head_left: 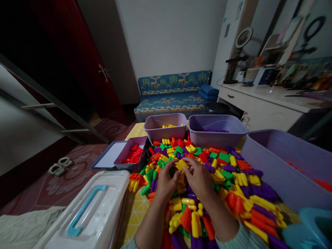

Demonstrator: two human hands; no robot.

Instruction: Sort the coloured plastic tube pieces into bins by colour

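In the head view, my left hand [167,178] and my right hand [197,176] meet over a heap of plastic building blocks. Both hands grip a yellow building block [182,164] between fingertips and thumbs, a little above the pile. Beneath and around them lie loose red, green, purple and yellow blocks, among them a yellow piece [196,224] and an orange-red piece [186,219] near my wrists. My fingers cover part of the held block, so its full shape is hidden.
Behind the heap stand a bin with yellow blocks [166,119] and a bin with purple blocks [218,119]. A bin with red blocks [120,152] is at left, a large purple bin [282,166] at right. A white lidded box [103,204] sits front left.
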